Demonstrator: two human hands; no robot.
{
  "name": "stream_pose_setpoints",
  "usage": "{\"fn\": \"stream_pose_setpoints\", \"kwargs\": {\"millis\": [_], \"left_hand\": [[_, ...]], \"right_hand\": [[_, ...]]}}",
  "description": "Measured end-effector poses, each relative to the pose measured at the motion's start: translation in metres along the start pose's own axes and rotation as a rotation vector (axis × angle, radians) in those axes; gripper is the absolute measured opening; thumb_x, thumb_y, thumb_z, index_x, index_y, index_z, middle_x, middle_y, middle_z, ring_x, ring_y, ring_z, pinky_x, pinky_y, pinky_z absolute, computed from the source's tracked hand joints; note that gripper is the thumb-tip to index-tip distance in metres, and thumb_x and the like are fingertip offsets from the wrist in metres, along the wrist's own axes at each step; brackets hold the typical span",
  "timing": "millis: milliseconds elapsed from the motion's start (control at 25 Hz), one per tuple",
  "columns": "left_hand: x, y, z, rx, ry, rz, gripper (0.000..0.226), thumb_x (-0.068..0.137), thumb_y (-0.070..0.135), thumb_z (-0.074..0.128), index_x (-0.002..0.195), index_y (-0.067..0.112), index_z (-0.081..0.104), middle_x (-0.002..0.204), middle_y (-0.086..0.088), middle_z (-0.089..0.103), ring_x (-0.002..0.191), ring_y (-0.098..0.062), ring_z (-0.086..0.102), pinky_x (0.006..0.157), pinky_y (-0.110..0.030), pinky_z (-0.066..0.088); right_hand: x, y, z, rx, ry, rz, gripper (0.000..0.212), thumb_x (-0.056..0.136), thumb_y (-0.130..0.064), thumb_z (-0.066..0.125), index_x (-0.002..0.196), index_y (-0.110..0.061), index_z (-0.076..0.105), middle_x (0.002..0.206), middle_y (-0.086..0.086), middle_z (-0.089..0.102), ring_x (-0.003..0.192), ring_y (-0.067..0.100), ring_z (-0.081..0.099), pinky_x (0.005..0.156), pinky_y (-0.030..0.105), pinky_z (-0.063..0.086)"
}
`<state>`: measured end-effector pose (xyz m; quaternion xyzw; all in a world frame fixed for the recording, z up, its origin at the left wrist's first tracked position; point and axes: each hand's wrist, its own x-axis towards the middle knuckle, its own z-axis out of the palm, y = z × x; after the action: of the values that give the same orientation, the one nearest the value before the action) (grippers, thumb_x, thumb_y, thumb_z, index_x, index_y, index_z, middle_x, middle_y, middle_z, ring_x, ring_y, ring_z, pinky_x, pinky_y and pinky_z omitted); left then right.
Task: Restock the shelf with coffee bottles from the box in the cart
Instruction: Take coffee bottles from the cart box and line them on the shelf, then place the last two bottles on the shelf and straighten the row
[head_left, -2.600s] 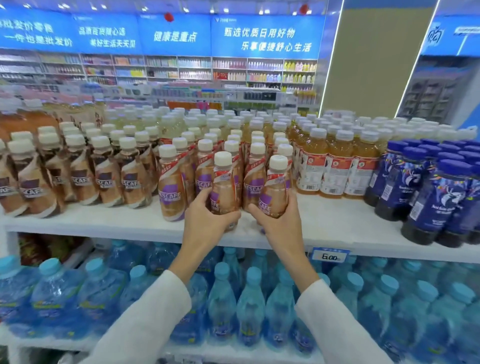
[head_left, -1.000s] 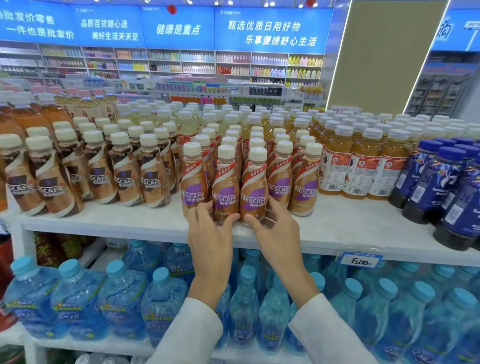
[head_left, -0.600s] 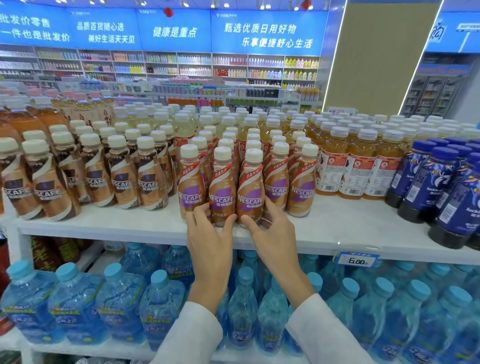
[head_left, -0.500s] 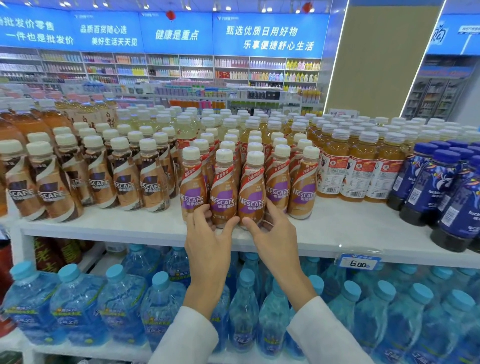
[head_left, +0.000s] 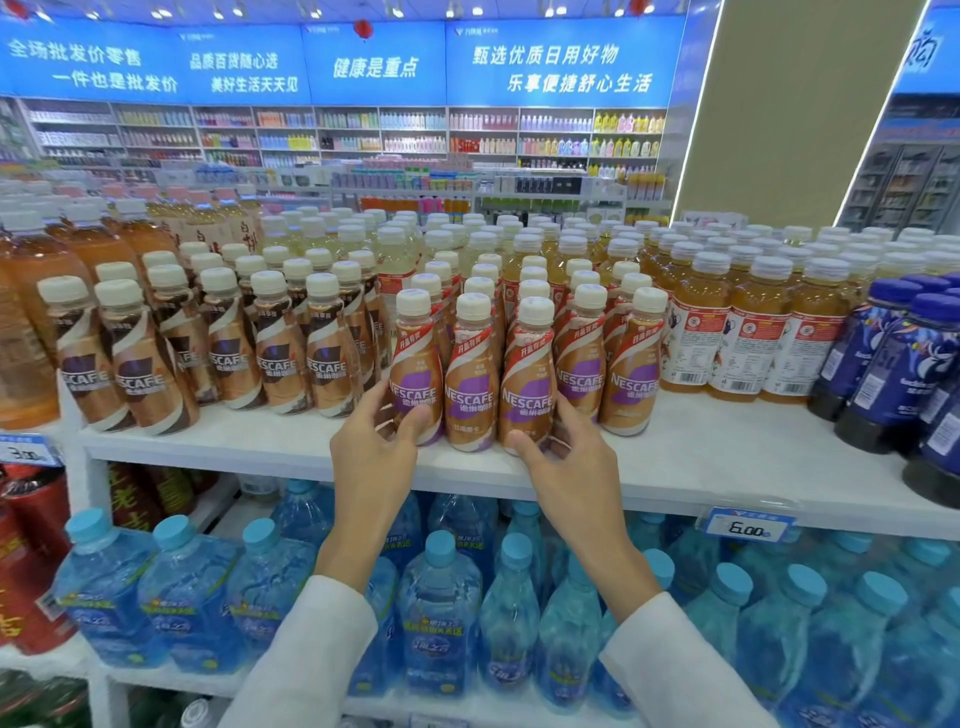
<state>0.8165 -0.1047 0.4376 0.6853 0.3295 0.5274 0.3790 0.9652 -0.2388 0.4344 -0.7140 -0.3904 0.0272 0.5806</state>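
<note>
Shelf: white shop shelf (head_left: 727, 457), far rows blurred.
Left hand (head_left: 371, 457): curled round purple-labelled brown plastic coffee bottle (head_left: 415, 364), base hidden.
Right hand (head_left: 571, 467): clasped on third such bottle (head_left: 527, 374), fingertips hidden.

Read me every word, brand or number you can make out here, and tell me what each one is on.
"NESCAFE": coffee bottles, front row.
"6.00": price tag on the shelf edge.
"健康是重点": middle overhead banner.
"甄选优质日用好物": right banner.
"全场批发价零售": leftmost banner.
Left price tag: blurred.
Orange drink labels: too small.
</note>
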Motion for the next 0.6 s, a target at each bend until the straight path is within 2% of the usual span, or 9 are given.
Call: {"fn": "stream_pose_setpoints", "kwargs": {"millis": [200,320,400,480,520,600], "left_hand": [[-0.003,0.000,0.003,-0.013,0.013,-0.011,0.044,0.092,0.031,0.074,0.134,0.027,0.062,0.098,0.037,0.062,0.092,0.024,0.058,0.071,0.005,0.041],[-0.005,0.001,0.003,0.009,0.022,-0.014,0.046,0.092,0.033,0.073,0.136,0.027,0.060,0.098,0.041,0.060,0.093,0.024,0.058,0.074,0.003,0.042],[-0.009,0.006,0.003,0.006,0.004,-0.044,0.052,0.092,0.034,0.073,0.140,0.027,0.056,0.108,0.033,0.061,0.098,0.018,0.060,0.085,-0.005,0.045],[-0.020,0.012,0.002,0.009,0.000,-0.058,0.054,0.093,0.033,0.072,0.143,0.028,0.052,0.120,0.022,0.060,0.106,0.005,0.059,0.096,-0.019,0.045],[-0.029,0.014,-0.001,0.016,0.004,-0.070,0.054,0.093,0.034,0.071,0.143,0.027,0.052,0.125,0.019,0.058,0.111,0.000,0.057,0.096,-0.022,0.044],[-0.049,0.013,-0.010,0.042,0.028,-0.108,0.052,0.094,0.036,0.069,0.142,0.026,0.054,0.131,0.016,0.058,0.114,0.001,0.056,0.094,-0.019,0.043]], "right_hand": [[0.001,0.001,0.001,-0.015,-0.012,-0.004,0.066,0.089,-0.037,0.074,0.149,-0.027,0.047,0.137,-0.011,0.059,0.123,0.009,0.058,0.106,0.039,0.050],[0.002,0.002,0.001,-0.039,-0.021,0.005,0.068,0.090,-0.038,0.072,0.151,-0.025,0.044,0.140,-0.009,0.057,0.126,0.011,0.056,0.107,0.040,0.049],[0.002,-0.002,0.000,-0.049,-0.041,0.015,0.069,0.091,-0.038,0.072,0.152,-0.024,0.042,0.143,-0.007,0.056,0.129,0.013,0.055,0.109,0.041,0.048],[0.002,-0.007,-0.005,-0.021,-0.075,0.037,0.075,0.092,-0.038,0.071,0.155,-0.022,0.036,0.148,-0.005,0.052,0.134,0.014,0.051,0.112,0.041,0.045],[-0.001,-0.009,-0.008,-0.012,-0.092,0.053,0.079,0.092,-0.039,0.071,0.157,-0.020,0.032,0.152,-0.004,0.048,0.137,0.015,0.048,0.114,0.041,0.042],[-0.013,-0.009,-0.013,-0.005,-0.074,0.084,0.079,0.092,-0.041,0.070,0.158,-0.022,0.030,0.155,-0.006,0.044,0.140,0.014,0.043,0.115,0.041,0.040]]}}
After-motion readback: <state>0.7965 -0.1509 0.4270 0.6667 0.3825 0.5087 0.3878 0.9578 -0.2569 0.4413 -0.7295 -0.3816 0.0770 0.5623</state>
